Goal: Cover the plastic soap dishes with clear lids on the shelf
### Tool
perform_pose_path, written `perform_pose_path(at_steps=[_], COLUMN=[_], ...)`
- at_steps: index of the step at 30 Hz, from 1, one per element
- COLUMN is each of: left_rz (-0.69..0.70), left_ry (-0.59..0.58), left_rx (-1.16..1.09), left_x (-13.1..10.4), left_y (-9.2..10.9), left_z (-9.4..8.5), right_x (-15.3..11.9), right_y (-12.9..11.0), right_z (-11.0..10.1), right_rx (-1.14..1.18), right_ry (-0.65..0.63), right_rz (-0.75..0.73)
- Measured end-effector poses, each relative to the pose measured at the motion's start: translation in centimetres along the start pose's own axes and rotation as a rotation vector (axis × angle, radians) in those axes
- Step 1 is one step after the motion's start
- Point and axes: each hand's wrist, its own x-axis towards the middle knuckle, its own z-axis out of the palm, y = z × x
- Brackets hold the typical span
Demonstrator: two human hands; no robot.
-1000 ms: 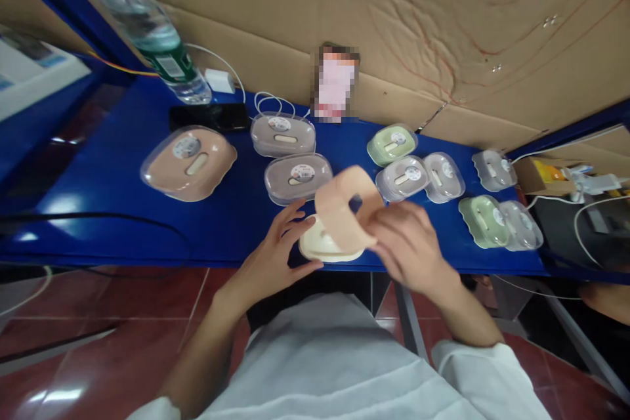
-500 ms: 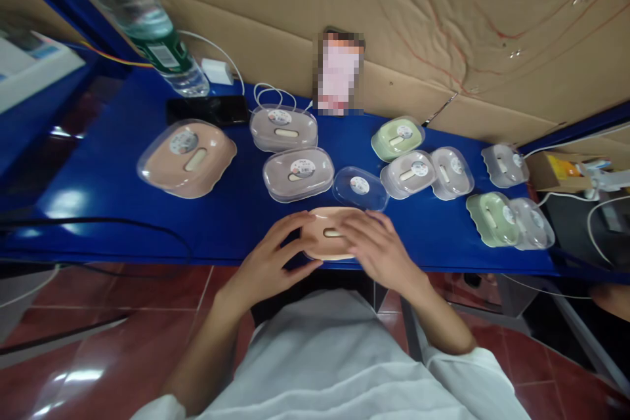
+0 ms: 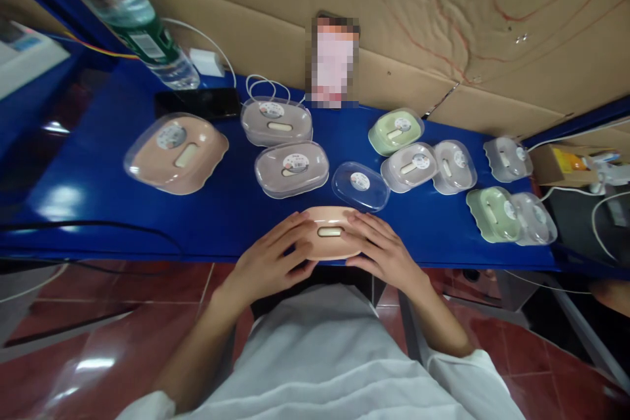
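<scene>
A peach plastic box (image 3: 329, 218) with a cream oval piece in its top lies at the table's front edge. My left hand (image 3: 278, 252) grips its left end, thumb at the near side and fingers over the far rim. Around its right end is my right hand (image 3: 381, 246), fingers bent onto the top. Just behind the box, a clear plastic cover (image 3: 360, 188) with a round label lies by itself. Two greyish boxes under clear covers stand farther back: the nearer box (image 3: 291, 170) and the farther box (image 3: 276, 123). The box's underside is hidden.
A larger peach box (image 3: 177, 154) with a clear cover stands left. Several green and grey covered boxes (image 3: 408, 169) are at the right. Behind are a water bottle (image 3: 147, 39), a dark phone (image 3: 197, 104), a charger (image 3: 207, 62) and a blurred-out phone (image 3: 335, 62) against cardboard.
My right hand has slid rightward off the middle of the peach box to its right end, uncovering the cream piece. My left hand stays at the left end. The view has shifted slightly.
</scene>
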Motion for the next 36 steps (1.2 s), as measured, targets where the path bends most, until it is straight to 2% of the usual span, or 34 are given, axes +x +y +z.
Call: perform_pose_path(at_steps=[3, 6, 12, 18, 22, 27, 36], left_rz=[0.054, 0.039, 0.003, -0.005, -0.075, -0.147, -0.14], left_ry=[-0.026, -0.05, -0.006, 0.0, 0.061, 0.173, 0.161], left_rx=[0.045, 0.02, 0.115, 0.112, 0.073, 0.044, -0.003], left_x=[-0.4, -0.6, -1.0, -1.4, -1.7, -2.3, -2.3], left_y=[-0.2, 0.0, 1.0, 1.1, 1.1, 0.9, 0.5], left_z=[0.2, 0.1, -0.7, -0.6, 0.3, 1.7, 1.3], right_x=[-0.1, -0.1, -0.2, -0.6, -1.1, -1.2, -0.2], right_y=[-0.4, 0.6, 3.3, 3.0, 1.0, -1.6, -1.8], right_z=[0.2, 0.0, 0.3, 0.8, 0.7, 1.6, 1.7], right_rx=[-0.051, -0.035, -0.101, -0.039, 0.079, 0.127, 0.004], right_ry=[-0.011, 0.015, 0.148, 0.342, 0.401, 0.316, 0.236], right_rz=[-0.02, -0.013, 0.328, 0.413, 0.332, 0.133, 0.067])
